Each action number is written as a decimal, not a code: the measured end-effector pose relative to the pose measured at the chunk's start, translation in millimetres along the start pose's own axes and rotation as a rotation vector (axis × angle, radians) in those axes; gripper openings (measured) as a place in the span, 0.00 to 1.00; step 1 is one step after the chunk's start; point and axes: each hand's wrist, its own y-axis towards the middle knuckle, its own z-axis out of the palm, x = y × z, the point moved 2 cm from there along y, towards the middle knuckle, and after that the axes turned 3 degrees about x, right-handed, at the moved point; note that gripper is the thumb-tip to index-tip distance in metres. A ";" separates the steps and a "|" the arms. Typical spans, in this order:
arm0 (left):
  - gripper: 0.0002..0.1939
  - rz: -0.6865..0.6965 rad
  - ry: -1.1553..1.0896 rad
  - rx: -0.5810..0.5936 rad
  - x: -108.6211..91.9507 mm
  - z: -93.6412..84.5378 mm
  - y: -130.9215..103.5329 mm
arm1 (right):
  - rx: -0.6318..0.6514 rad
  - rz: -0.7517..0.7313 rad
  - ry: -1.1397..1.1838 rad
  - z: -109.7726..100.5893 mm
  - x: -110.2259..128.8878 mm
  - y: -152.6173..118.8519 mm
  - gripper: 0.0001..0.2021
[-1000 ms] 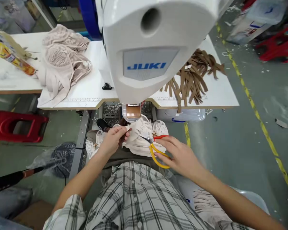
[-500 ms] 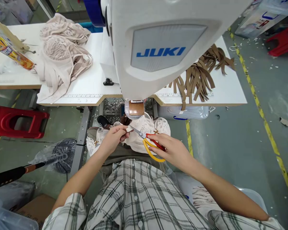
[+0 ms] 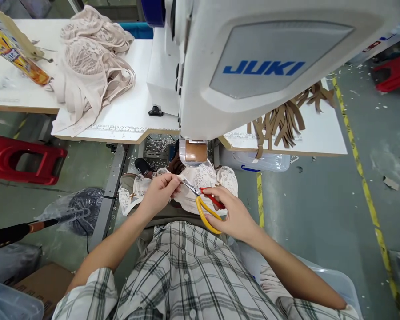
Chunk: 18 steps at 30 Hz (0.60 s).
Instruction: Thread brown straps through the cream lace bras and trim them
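A pair of scissors point(image 3: 209, 214) with one red and one yellow handle is in my right hand point(image 3: 231, 212), its handles spread apart. The blades point up and left, with their tips at the fingertips of my left hand point(image 3: 160, 193). That hand pinches a small edge of pale fabric, mostly hidden by the fingers. A white lace bra point(image 3: 190, 195) lies across my lap beneath both hands. Just beyond it stands the sewing machine point(image 3: 263, 66), its small brown-covered end point(image 3: 196, 153) above the lace.
Beige lace bras point(image 3: 90, 66) are heaped on the white table point(image 3: 120, 120) at left, beside a yellow packet point(image 3: 18, 55). Brown strips point(image 3: 283, 122) hang over its right edge. Red stools point(image 3: 23, 158) and a plastic bin point(image 3: 343, 284) stand around me.
The scissor handles have spread wider and the blade tips now meet my left fingertips. The view has shifted, so the machine appears farther right and larger.
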 end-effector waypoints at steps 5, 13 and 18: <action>0.18 0.011 0.070 -0.016 -0.2 0.6 -0.3 | -0.007 0.003 -0.022 4.2 2.9 7.3 0.22; 0.18 -0.016 0.007 -0.083 1.1 3.0 -2.2 | 0.032 0.030 -0.042 1.6 -3.5 3.6 0.18; 0.17 0.029 -0.155 -0.162 6.7 5.0 -2.5 | -0.039 0.089 -0.060 -13.2 -10.2 -13.6 0.17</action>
